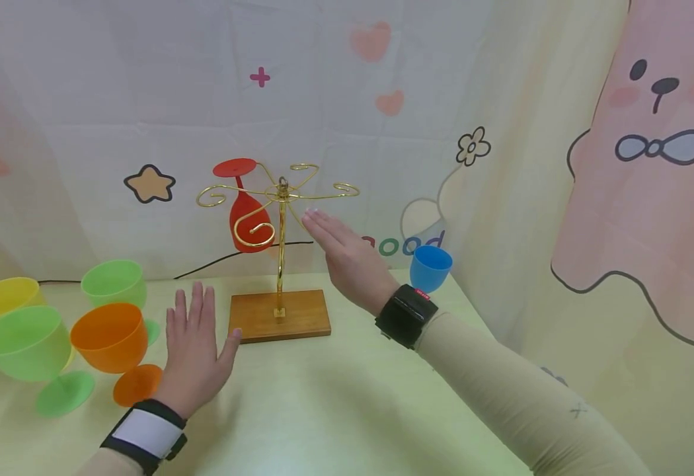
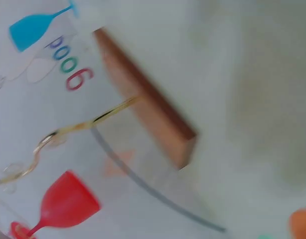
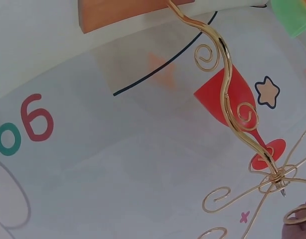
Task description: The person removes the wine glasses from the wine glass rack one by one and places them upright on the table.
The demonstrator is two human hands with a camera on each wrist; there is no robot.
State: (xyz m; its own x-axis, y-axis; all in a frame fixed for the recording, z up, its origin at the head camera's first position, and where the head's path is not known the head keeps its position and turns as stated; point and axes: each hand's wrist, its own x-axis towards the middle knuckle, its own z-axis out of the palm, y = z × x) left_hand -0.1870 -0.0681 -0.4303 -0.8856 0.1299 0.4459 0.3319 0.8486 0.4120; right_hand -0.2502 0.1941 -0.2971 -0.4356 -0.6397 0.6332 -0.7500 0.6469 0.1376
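Note:
A gold stemware rack (image 1: pixel 280 244) with several curled arms stands on a wooden base (image 1: pixel 308 317). From one of its arms hangs a red goblet (image 1: pixel 250 221), upside down. My right hand (image 1: pixel 355 264) reaches to the rack's right side, its fingers straight and close together, beside one arm. In the right wrist view, a gold curl (image 3: pixel 300 214) overlaps the fingers at the lower right edge; whether they touch it, I cannot tell. My left hand (image 1: pixel 198 354) is held flat and spread, holding nothing, between the base and an orange goblet (image 1: pixel 109 337).
To the left stand two green goblets (image 1: pixel 26 344) and a yellow goblet (image 1: pixel 2 297), upright. A blue goblet (image 1: pixel 430 268) stands at the table's right side, partly behind my right wrist. A printed curtain (image 1: pixel 347 145) hangs behind the table.

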